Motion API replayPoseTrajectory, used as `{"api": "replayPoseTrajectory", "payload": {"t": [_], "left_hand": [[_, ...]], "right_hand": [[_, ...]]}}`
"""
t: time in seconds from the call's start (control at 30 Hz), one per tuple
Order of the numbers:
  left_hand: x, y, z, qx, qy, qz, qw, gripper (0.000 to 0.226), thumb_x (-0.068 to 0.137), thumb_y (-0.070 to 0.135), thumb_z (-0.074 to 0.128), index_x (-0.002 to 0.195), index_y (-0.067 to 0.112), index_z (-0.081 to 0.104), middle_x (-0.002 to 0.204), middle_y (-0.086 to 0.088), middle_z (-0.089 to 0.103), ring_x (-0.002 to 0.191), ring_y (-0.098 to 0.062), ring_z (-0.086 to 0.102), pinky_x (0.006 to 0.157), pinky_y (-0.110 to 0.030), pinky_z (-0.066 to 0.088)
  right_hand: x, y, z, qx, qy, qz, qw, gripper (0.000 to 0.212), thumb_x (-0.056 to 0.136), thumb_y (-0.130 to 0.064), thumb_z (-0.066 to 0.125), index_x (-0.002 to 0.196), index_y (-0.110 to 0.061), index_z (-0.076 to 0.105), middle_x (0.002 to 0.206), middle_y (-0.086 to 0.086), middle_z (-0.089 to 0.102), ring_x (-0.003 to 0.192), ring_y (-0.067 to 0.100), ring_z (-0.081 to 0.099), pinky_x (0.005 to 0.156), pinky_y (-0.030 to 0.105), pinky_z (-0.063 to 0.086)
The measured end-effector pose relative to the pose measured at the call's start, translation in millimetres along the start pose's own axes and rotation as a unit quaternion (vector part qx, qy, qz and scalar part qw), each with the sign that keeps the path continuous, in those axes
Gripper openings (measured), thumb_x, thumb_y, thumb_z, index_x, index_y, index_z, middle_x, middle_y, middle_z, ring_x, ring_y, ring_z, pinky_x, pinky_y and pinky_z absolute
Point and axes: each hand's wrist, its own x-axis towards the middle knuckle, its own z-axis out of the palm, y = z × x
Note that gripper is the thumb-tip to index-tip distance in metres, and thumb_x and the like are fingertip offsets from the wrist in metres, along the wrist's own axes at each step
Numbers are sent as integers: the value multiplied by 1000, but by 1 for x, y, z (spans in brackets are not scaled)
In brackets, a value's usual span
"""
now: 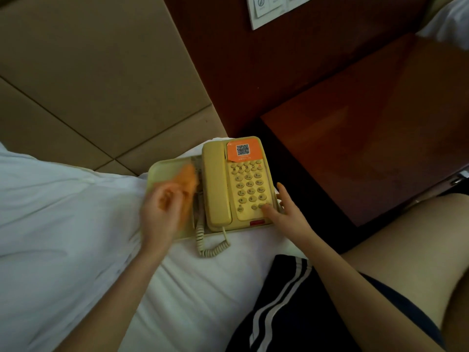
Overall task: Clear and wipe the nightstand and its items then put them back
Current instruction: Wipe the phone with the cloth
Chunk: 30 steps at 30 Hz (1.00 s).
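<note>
Currently the left hand (158, 212) is gripping an orange cloth (189, 180), wiping the tray (161, 171) on the bed (76, 224) — the right hand (284, 209), fingers spread, is steadying the telephone (218, 184), likely next for wiping.

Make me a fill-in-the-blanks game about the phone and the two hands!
1. The telephone lies on the ____, not on the nightstand.
2. The left hand holds a cloth coloured ____.
3. The right hand touches the keys of the ____.
Missing words: bed, orange, telephone.
</note>
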Motion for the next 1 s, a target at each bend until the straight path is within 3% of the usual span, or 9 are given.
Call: {"api": "replayPoseTrajectory", "payload": {"t": [0.07, 0.13, 0.27, 0.47, 0.63, 0.83, 1.0], "left_hand": [[19, -28, -14, 35, 60, -89, 994, 11, 86, 25, 60, 76, 20, 60, 81, -2, 64, 79, -18, 58, 73, -34, 49], [34, -56, -23, 117, 44, -133, 983, 26, 88, 32, 59, 73, 11, 60, 77, -10, 64, 79, -31, 59, 76, -43, 48], [38, -83, -19, 157, 1, -161, 974, 23, 90, 22, 52, 77, 3, 57, 73, -13, 61, 75, -34, 57, 63, -34, 39], [40, -87, -11, 172, -48, -168, 970, 22, 87, 37, 59, 95, 16, 59, 76, 3, 56, 69, -16, 49, 59, -27, 32], [42, -87, -8, 190, -42, -172, 966, 20, 87, 35, 59, 81, 17, 57, 63, 5, 52, 59, -13, 48, 49, -19, 29], [46, -87, -9, 208, -49, -180, 960, 24, 86, 39, 60, 95, 17, 63, 82, -3, 62, 72, -20, 49, 62, -26, 31], [47, -87, -10, 218, -54, -184, 957, 25, 87, 39, 59, 96, 17, 63, 92, -9, 66, 75, -23, 51, 67, -28, 33]], "right_hand": [[1, 1, 3, 18, 22, 13, 1000, 69, 91, -28, 56, 148, -26, 16, 122, -20, 45, 121, 16, 47, 100, 46, 42], [4, 1, 7, 4, 35, -3, 999, 66, 92, -27, 54, 148, -23, 19, 137, -9, 43, 128, 19, 42, 103, 47, 39], [13, -1, 11, 15, 50, 2, 999, 67, 92, -27, 54, 148, -25, 18, 152, -1, 25, 137, 21, 29, 108, 47, 31], [17, -6, 2, -82, 33, 6, 996, 65, 90, -37, 56, 145, -36, 22, 155, -10, 13, 143, 20, 4, 113, 54, 13], [15, -9, 3, -164, 31, -4, 986, 69, 88, -45, 55, 145, -39, 16, 155, -15, 8, 142, 13, -6, 112, 46, -4], [19, -11, 31, -246, 8, -14, 969, 72, 85, -56, 53, 145, -39, 18, 153, -18, 15, 142, 11, -9, 111, 45, -11], [21, -13, 29, -293, -13, 5, 956, 75, 83, -64, 47, 144, -46, 8, 153, -20, 12, 142, 18, -10, 109, 51, -13]]}}
